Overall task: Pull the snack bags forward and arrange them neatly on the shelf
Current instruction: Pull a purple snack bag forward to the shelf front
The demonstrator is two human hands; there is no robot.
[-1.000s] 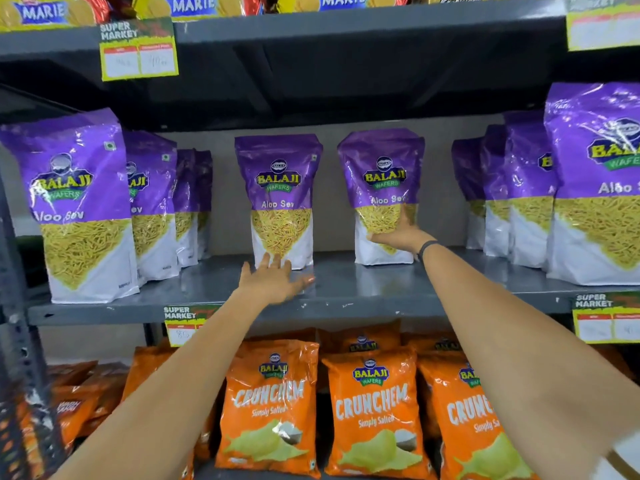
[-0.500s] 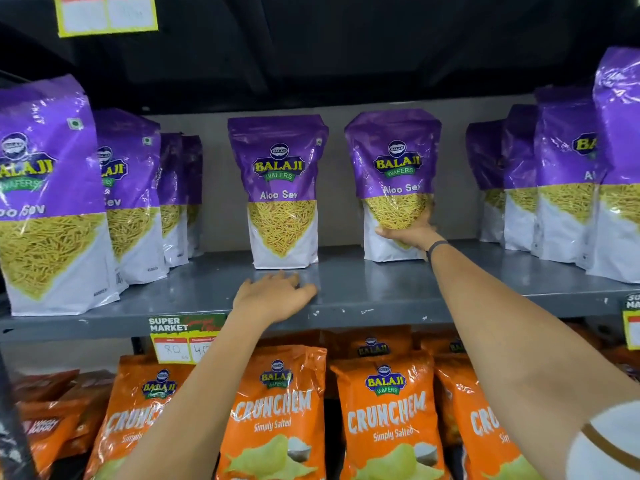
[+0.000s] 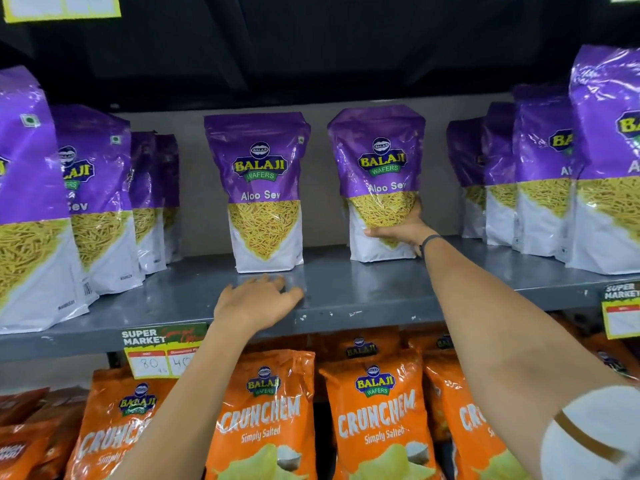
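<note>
Shelf (image 3: 381, 299) grey metal, shop aisle. My right hand (image 3: 401, 230) grips "Balaji Aloo Sev" bag (image 3: 379, 161); left hand (image 3: 258, 301) flat, fingers spread. Tag (image 3: 162, 351): "Super Market".

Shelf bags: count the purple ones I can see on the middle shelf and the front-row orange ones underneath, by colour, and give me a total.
Purple Aloo Sev bags: 10
Orange Crunchem bags, front row: 4
Total: 14
</note>
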